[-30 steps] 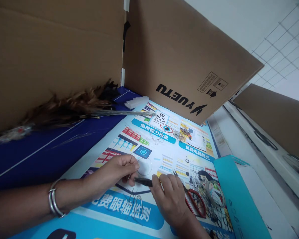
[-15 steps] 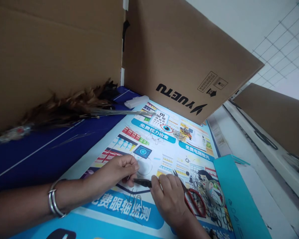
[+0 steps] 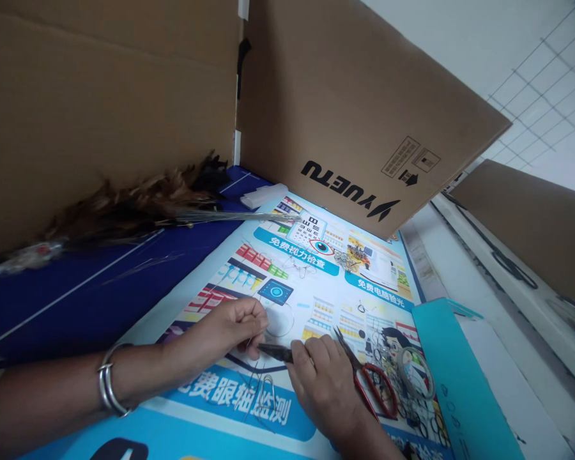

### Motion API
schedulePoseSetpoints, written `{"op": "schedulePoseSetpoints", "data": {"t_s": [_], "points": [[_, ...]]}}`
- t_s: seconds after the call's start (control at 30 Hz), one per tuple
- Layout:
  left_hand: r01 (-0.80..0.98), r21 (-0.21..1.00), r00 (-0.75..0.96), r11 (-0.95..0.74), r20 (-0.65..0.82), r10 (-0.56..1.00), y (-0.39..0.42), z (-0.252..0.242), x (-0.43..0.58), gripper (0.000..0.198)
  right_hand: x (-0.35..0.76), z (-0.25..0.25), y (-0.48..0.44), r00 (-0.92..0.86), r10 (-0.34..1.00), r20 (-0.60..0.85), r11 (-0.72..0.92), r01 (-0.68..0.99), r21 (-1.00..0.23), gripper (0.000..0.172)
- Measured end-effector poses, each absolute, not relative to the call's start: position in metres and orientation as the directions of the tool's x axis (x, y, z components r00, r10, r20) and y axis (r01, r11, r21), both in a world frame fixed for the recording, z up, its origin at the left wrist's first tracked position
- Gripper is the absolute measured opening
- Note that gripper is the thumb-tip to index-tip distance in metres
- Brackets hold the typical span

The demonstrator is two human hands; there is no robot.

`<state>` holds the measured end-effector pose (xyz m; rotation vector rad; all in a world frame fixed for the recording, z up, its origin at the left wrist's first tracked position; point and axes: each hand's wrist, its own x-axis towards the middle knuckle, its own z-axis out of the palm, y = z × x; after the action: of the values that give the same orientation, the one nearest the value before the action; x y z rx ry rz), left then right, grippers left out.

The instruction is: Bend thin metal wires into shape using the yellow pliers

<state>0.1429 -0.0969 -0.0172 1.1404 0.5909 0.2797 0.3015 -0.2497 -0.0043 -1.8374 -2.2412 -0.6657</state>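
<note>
My left hand, with silver bangles on the wrist, pinches a thin wire bent into a ring over a printed blue poster. My right hand is closed round small dark pliers, whose tip meets the wire by my left fingertips. More bent wire pieces lie on the poster just below my hands.
Red-handled scissors and a tape roll lie right of my right hand among loose wire bits. A teal box sits further right. A feather duster and straight wires lie at the left. Cardboard walls stand behind.
Both hands stay in place; my right hand has shifted very slightly left with the pliers. Nothing else moved.
</note>
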Motion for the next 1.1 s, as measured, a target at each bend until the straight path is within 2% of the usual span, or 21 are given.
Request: {"op": "schedulePoseSetpoints", "data": {"t_s": [0.17, 0.33, 0.5, 0.73, 0.93, 1.1], "points": [[0.077, 0.917, 0.816, 0.391, -0.283, 0.504, -0.098, -0.017, 0.142, 0.024, 0.301, -0.004, -0.251, -0.208, 0.896, 0.393, 0.135, 0.969, 0.206, 0.018], [0.094, 0.934, 0.814, 0.345, -0.272, 0.513, -0.098, -0.014, 0.143, 0.026, 0.301, -0.005, -0.250, -0.176, 0.919, 0.353, 0.146, 0.983, 0.110, 0.016], [0.092, 0.966, 0.823, 0.241, -0.210, 0.528, -0.096, -0.018, 0.144, 0.025, 0.300, -0.007, -0.248, -0.106, 0.961, 0.254, 0.120, 0.992, -0.041, 0.010], [0.082, 0.992, 0.840, 0.097, -0.122, 0.528, -0.095, -0.027, 0.142, 0.018, 0.301, 0.005, -0.247, -0.003, 0.999, 0.036, 0.013, 0.963, -0.271, 0.009], [0.089, 0.995, 0.861, 0.033, -0.094, 0.500, -0.095, -0.028, 0.139, 0.016, 0.306, 0.016, -0.245, 0.013, 0.991, -0.134, -0.075, 0.880, -0.469, 0.019], [0.078, 0.996, 0.878, 0.037, -0.086, 0.471, -0.096, -0.028, 0.137, 0.017, 0.311, 0.022, -0.242, 0.001, 0.962, -0.271, -0.181, 0.748, -0.639, 0.030]]}}
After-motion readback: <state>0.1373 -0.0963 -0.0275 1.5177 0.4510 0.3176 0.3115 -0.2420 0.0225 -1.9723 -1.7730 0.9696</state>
